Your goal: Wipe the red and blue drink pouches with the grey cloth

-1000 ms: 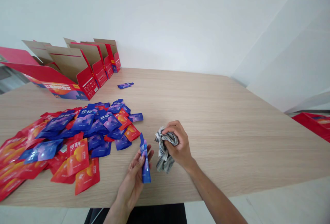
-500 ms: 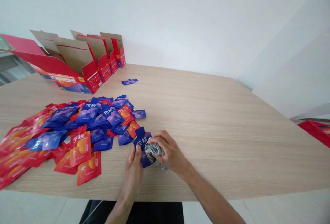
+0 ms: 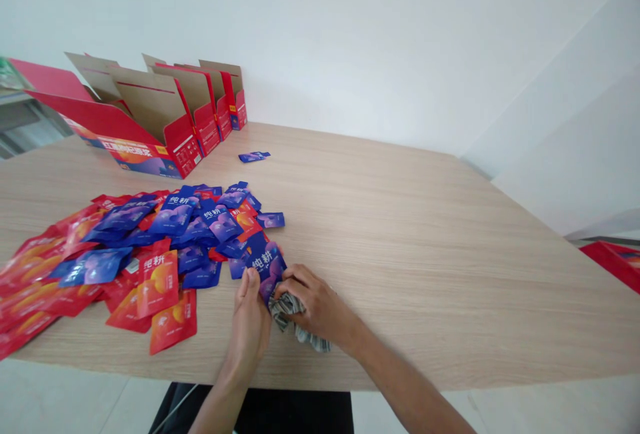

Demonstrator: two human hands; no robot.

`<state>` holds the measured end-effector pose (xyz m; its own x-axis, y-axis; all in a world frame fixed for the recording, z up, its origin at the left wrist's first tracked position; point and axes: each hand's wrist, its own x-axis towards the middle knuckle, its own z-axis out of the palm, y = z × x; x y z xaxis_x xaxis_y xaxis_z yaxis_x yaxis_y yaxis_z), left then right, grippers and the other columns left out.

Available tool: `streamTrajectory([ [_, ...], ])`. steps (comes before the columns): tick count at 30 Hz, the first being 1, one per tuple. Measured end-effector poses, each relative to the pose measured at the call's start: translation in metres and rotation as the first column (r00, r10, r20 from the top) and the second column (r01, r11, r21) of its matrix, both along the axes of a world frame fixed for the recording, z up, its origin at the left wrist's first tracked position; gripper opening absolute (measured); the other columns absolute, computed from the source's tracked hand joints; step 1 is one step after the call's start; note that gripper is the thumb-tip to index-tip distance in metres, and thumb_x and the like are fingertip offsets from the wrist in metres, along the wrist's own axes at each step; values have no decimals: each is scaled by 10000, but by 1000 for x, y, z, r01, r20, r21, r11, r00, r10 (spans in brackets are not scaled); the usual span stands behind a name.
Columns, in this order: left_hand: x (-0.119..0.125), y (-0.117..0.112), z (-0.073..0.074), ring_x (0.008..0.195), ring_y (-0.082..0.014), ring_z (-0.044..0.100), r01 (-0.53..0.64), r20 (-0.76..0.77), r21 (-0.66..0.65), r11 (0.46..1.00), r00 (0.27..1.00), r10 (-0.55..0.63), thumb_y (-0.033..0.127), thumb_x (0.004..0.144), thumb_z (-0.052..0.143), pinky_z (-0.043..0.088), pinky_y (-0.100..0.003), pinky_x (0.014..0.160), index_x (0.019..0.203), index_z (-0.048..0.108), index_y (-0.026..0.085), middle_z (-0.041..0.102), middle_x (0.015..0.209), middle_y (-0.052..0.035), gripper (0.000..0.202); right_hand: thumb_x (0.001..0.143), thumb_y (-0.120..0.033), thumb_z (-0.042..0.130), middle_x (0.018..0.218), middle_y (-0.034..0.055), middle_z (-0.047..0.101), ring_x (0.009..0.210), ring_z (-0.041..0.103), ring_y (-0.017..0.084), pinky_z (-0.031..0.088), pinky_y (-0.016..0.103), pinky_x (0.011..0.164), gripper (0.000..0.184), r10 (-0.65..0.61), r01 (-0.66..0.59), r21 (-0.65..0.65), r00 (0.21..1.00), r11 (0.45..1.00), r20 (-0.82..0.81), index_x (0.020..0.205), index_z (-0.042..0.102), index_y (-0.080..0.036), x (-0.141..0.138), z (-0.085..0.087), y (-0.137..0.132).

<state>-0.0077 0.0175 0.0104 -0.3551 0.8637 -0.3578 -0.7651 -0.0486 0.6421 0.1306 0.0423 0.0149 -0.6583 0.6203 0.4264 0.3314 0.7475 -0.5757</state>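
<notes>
Between the thumb and fingers of my left hand [image 3: 253, 317] is a blue pouch [image 3: 265, 261], its printed front facing up. My right hand [image 3: 315, 304] is closed around a bunched grey striped cloth [image 3: 286, 309], which touches the lower right part of the pouch. A loose end of the cloth hangs below my right hand. To the left lies a heap of blue pouches [image 3: 220, 222] and red pouches [image 3: 159, 281], overlapping one another. The held pouch hides part of the heap's right edge.
Several open red cartons [image 3: 145, 154] stand in a row at the back left, flaps up. A single blue pouch [image 3: 254, 157] lies apart near them on the wooden table [image 3: 400, 241]. A red box [image 3: 613, 262] shows at the far right, beyond the table edge.
My left hand and the pouch have shifted slightly left and up. My right hand has slid the cloth from the pouch's middle down to its lower right part.
</notes>
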Motion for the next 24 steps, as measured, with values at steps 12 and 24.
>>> streamTrajectory([
  [12,35,-44,-20,1223,-326,658,354,12,-57,933,935,-354,527,657,923,521,-432,1066,981,802,194,785,1110,-105,480,841,-25,633,1060,54,572,1025,599,214,533,334,949,283,-271,274,-15,938,962,-218,1029,636,-236,18,14,9],
  [24,-82,23,33,1292,-270,608,-72,-781,-125,990,623,-53,528,899,599,480,-402,1116,928,667,250,744,1071,-72,287,860,-92,772,1137,55,601,1068,632,188,556,307,967,267,58,-54,-23,974,998,221,1078,698,-228,17,16,6],
])
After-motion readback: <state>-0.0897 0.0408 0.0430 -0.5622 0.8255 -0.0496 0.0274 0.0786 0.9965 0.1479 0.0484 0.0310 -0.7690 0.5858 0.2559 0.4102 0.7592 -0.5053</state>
